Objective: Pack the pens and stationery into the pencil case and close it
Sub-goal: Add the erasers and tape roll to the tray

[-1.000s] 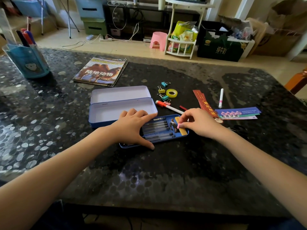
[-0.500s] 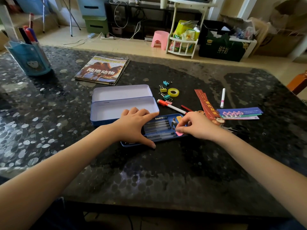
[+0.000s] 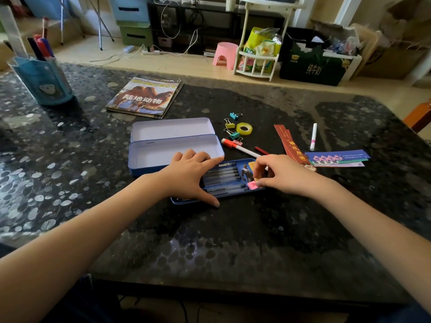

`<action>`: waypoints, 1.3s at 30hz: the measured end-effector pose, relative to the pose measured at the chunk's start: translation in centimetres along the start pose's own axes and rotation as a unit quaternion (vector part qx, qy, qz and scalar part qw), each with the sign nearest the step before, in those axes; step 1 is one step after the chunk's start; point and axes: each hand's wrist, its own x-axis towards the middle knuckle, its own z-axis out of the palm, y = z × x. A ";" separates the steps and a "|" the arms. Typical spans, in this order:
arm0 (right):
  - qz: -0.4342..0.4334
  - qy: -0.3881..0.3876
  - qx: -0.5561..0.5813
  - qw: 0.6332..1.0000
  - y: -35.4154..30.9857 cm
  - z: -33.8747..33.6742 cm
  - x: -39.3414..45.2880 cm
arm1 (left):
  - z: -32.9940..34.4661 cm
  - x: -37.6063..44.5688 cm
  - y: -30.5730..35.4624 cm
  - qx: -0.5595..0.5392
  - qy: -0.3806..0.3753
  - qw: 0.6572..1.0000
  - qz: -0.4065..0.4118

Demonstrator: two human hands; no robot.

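The blue tin pencil case [image 3: 161, 157] lies open on the dark table, lid [image 3: 172, 129] flat behind it. In front lies its blue tray [image 3: 186, 201] with several dark pens [image 3: 221, 176] and a yellow eraser [image 3: 251, 164]. My left hand [image 3: 189, 173] rests on the tray's left part, index finger on the far rim and thumb on the near rim. At the tray's right end, my right hand [image 3: 286, 176] pinches a pink eraser [image 3: 252, 185] in the near corner. A red-capped marker [image 3: 235, 145], a white pen [image 3: 313, 136], a tape roll [image 3: 244, 128] and binder clips [image 3: 235, 116] lie loose behind.
Red bookmarks [image 3: 289, 143] and blue paper strips [image 3: 338, 157] lie right of the tray, beside a short red stick [image 3: 261, 150]. A magazine [image 3: 144, 97] lies behind the case, and a blue pen holder [image 3: 42, 80] stands far left. The table's near edge is close to me.
My right hand has moved the pink eraser from beside the yellow eraser down to the tray's near right corner. My left hand has stayed on the tray.
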 end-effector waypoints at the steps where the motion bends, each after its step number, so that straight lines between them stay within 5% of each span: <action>1: 0.001 -0.004 0.002 1.000 0.0 -0.1 0.0 | 0.0 0.0 0.0 0.000 0.000 1.000 0.000; 4: 0.008 0.024 0.039 0.999 0.1 -0.3 0.0 | 0.0 0.0 -0.1 -0.002 -0.001 1.000 0.001; 8: 0.024 0.168 0.037 0.985 0.7 -1.4 2.0 | 0.0 0.0 -0.1 -0.004 0.000 1.000 0.003; 11: 0.022 0.186 -0.001 0.982 1.0 -1.9 4.7 | 0.0 0.0 -0.2 -0.007 0.001 1.000 0.001; 25: 0.092 0.155 -0.186 0.966 1.4 -2.3 12.9 | 0.0 0.2 -0.7 -0.036 -0.007 0.999 0.008; 31: 0.007 0.212 -0.016 0.977 0.8 -3.0 8.6 | 0.1 0.2 -0.8 -0.031 -0.004 0.999 0.007; 35: -0.098 0.111 -0.026 0.989 -0.2 -2.2 2.7 | 0.2 0.2 -0.4 -0.021 0.007 1.000 -0.004; 39: -0.090 0.057 -0.090 0.990 -0.3 -0.4 1.0 | 0.1 0.1 0.4 -0.018 0.057 0.998 -0.002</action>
